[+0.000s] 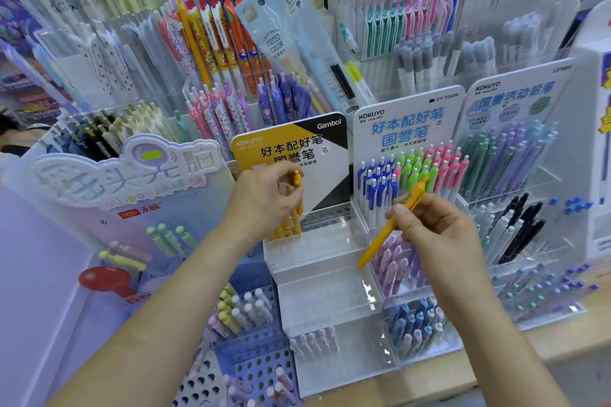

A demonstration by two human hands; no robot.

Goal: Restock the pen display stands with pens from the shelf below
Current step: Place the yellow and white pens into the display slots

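Restocking is judged to be at the insertion step, at the far tier of the clear tiered stand [314,254] under the yellow-and-black Gambol header card [291,149]. The left hand [264,198] has its fingertips curled onto the clip end of an upright yellow pen [297,180], pinching it from the top. This grip probably keeps the barrel vertical so that its lower end can find a hole in the perforated tier. That pen stands at the right of a short row of seated yellow pens [281,230], which occupies the left end of the tier; the holes to the right are unfilled. Whether the upright pen is fully seated cannot be told.

The right hand [436,231] is closed round a second yellow pen [380,239] at mid-barrel. The pen is slanted, tip down and to the left, clip end up and to the right. It sits over the near right part of the stand, in front of the neighbouring stand of blue, green and pink pens [413,172]. It appears to be held in reserve, close to the tier, for the next insertion. The nearest tier holds only a few pale pens [314,339].
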